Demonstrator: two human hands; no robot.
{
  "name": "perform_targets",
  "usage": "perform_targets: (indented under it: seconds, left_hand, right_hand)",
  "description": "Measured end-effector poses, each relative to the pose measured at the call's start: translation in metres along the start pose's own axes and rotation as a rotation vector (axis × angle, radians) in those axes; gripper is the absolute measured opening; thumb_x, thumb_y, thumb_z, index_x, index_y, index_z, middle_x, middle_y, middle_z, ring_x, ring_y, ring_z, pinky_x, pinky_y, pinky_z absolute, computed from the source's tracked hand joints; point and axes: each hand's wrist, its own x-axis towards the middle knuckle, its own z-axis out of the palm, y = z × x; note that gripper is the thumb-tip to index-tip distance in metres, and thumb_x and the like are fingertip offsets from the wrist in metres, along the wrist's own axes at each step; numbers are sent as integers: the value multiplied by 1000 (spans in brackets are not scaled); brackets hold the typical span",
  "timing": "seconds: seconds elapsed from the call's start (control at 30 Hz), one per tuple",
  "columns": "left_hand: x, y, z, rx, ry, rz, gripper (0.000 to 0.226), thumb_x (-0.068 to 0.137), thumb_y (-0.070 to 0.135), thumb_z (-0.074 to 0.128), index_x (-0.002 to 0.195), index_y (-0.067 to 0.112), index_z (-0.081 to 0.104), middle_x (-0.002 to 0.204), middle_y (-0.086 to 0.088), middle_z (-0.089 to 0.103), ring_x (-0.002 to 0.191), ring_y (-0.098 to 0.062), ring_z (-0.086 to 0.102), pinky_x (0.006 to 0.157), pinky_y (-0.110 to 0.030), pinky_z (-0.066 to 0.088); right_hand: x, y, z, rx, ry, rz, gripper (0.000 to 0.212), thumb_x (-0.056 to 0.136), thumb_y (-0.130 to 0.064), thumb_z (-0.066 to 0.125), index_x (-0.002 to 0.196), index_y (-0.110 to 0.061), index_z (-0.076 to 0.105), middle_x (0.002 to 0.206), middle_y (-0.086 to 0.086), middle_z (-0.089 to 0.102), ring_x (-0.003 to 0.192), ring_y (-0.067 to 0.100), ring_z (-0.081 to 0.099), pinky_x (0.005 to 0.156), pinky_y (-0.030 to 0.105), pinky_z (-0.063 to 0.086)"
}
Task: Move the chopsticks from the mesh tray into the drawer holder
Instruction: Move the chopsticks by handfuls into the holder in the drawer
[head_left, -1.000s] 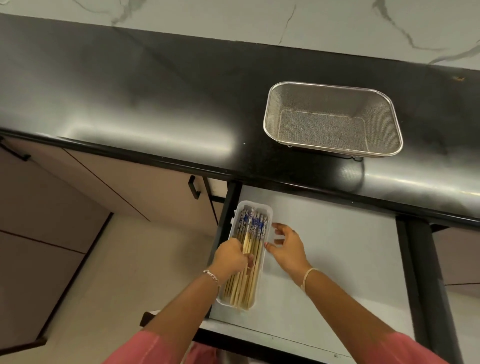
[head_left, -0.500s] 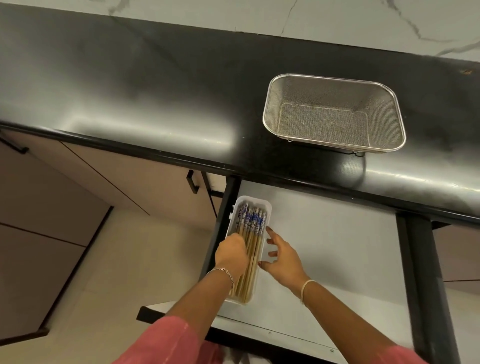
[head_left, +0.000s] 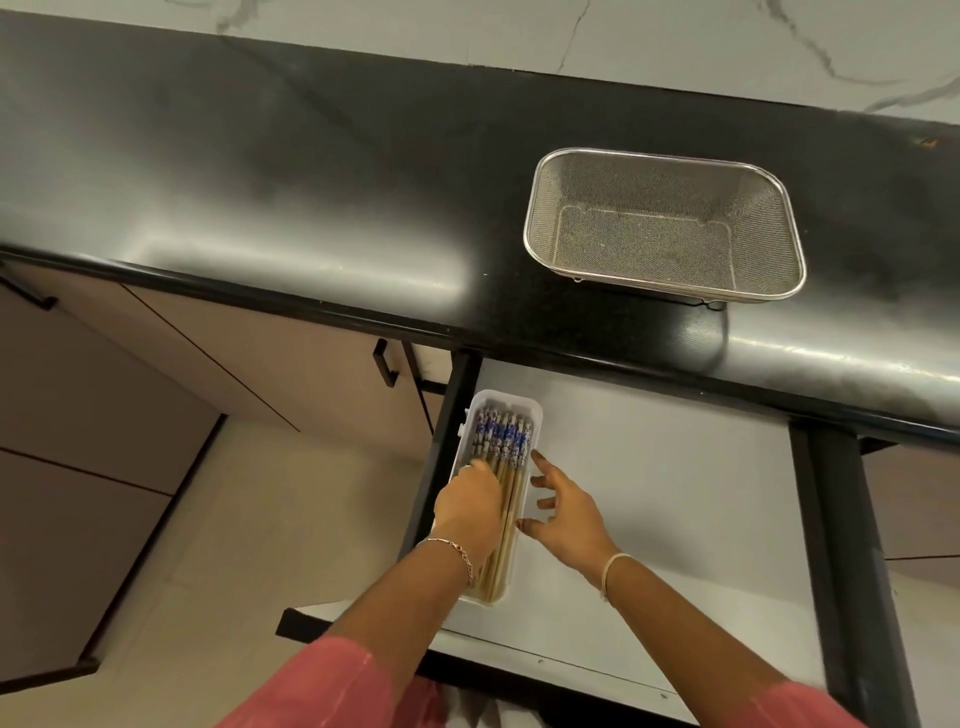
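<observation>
Several wooden chopsticks (head_left: 505, 437) with blue-patterned tops lie lengthwise in the white drawer holder (head_left: 536, 415), which sits at the left side of the open drawer (head_left: 675, 499). My left hand (head_left: 466, 512) lies on top of the chopsticks' middle, fingers curled down onto them. My right hand (head_left: 567, 517) is just right of the holder, fingers spread, with fingertips at the holder's right wall. The metal mesh tray (head_left: 537, 249) stands on the black countertop, up and to the right, with nothing in it.
The glossy black countertop (head_left: 311, 182) overhangs the back of the drawer. The drawer has black side rails (head_left: 836, 519) and a white floor. Closed cabinet fronts with black handles (head_left: 384, 364) are to the left, above a pale floor.
My left hand has slid forward along the chopsticks toward their patterned ends. My right hand has stayed beside the holder, fingers spread wider. The view has shifted slightly.
</observation>
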Motion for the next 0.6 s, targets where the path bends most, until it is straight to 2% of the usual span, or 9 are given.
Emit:
perform_targets:
  seconds: [0.07,0.13,0.2,0.27,0.33,0.4,0.5,0.6]
  left_hand:
    - [-2,-1,-2,43,43,111,46,92,13,59,133,2,40,129,-14,53,112,-29,61,90,-38,54]
    - [-2,-5,2,142,78,267,53,91,13,61,138,4,37,136,-16,46,124,-31,50,99,-42,49]
    - [-2,-11,8,274,100,381,69,90,20,63,147,5,27,150,-19,33,140,-34,30,114,-50,30]
    - [-2,-17,13,394,93,396,78,91,25,60,151,2,15,157,-19,21,148,-35,12,120,-53,6]
    - [-3,-22,18,481,74,385,82,91,28,59,151,-1,11,158,-20,19,148,-35,8,119,-51,-6]
    - [-5,-25,20,527,43,390,81,90,30,61,150,-1,17,155,-19,27,148,-34,13,114,-48,-16]
    - [-5,-29,23,534,4,394,83,85,34,65,148,0,23,152,-17,34,146,-34,17,110,-47,-20]
    - [-5,-30,22,530,4,400,100,81,38,70,152,1,10,159,-18,18,149,-34,6,115,-47,-17]
  right_hand:
    - [0,0,0,-7,4,-3,93,75,-16,78,148,-33,23,133,-1,50,107,15,54,90,29,50]
    - [-2,1,2,-21,16,-6,93,76,-17,78,148,-33,22,133,-2,49,107,15,54,91,29,50]
    - [-4,3,5,-31,31,-7,92,77,-18,78,148,-33,22,134,-2,49,105,14,54,91,30,51]
    - [-6,5,8,-32,42,-9,90,78,-18,77,148,-33,23,133,-2,50,103,13,55,90,29,51]
    - [-8,6,10,-32,48,-12,88,79,-17,75,148,-33,23,133,-2,49,102,12,55,89,28,52]
    - [-9,5,11,-35,51,-13,86,80,-17,74,148,-33,24,134,-2,49,101,11,54,89,28,52]
    - [-10,4,11,-29,49,-13,84,81,-15,73,148,-32,24,135,-2,49,101,11,54,90,28,51]
    - [-10,5,11,-33,48,-10,84,81,-15,73,148,-32,24,135,-2,49,101,11,54,89,26,50]
